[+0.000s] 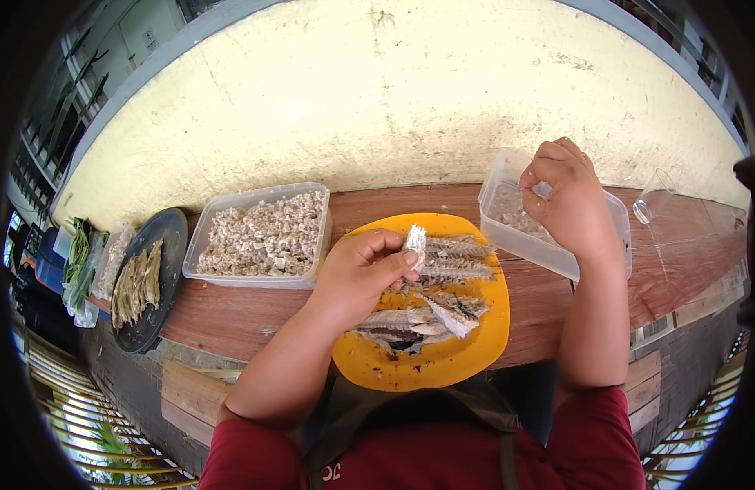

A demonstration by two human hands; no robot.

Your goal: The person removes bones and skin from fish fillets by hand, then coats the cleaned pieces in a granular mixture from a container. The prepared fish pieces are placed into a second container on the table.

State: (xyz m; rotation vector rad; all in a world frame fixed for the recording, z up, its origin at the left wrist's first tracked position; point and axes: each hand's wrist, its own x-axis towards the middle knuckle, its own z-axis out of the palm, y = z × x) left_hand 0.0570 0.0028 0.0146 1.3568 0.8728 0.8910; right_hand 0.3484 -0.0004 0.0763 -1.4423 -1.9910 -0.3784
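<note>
My left hand [371, 263] pinches a piece of white fish flesh [416, 244] between thumb and fingers, above a yellow plate [390, 373]. On that plate lie fish backbones [457, 267] with ribs at the far side, and an opened fish piece [408, 324] with skin and dark innards nearer me. My right hand [564, 193] is raised over a clear plastic container [527, 251] holding a thin layer of pale bits. Its thumb and forefinger curl towards each other, with small crumbs on the fingers; whether anything is between them I cannot tell.
A plastic tub [255, 282] full of flaked fish [264, 236] stands left of the plate. Farther left, a dark round tray [163, 306] bears long brown pieces [138, 282], beside bagged green vegetables [77, 263]. A drinking glass [653, 196] stands at right. A wall [377, 110] backs the wooden table [242, 318].
</note>
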